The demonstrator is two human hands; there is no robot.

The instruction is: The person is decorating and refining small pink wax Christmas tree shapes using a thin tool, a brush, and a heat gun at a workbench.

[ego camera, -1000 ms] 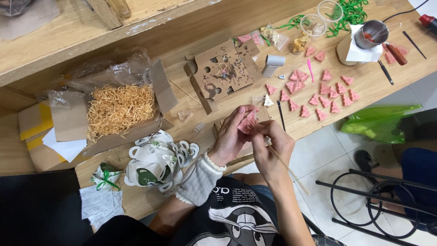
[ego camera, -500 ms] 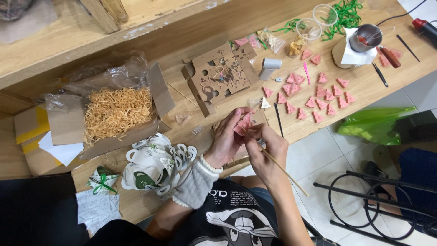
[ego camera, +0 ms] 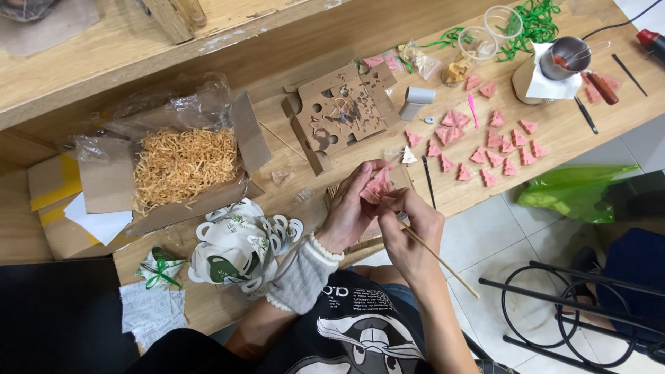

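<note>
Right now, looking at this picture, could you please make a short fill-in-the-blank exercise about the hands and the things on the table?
1. The left hand holds a small piece of ____ colour.
2. The right hand holds a thin wooden ____.
3. The open cardboard box at the left is filled with shredded ____.
4. More pink pieces lie spread on the wooden ____.

Missing words: pink; stick; straw; table
</note>
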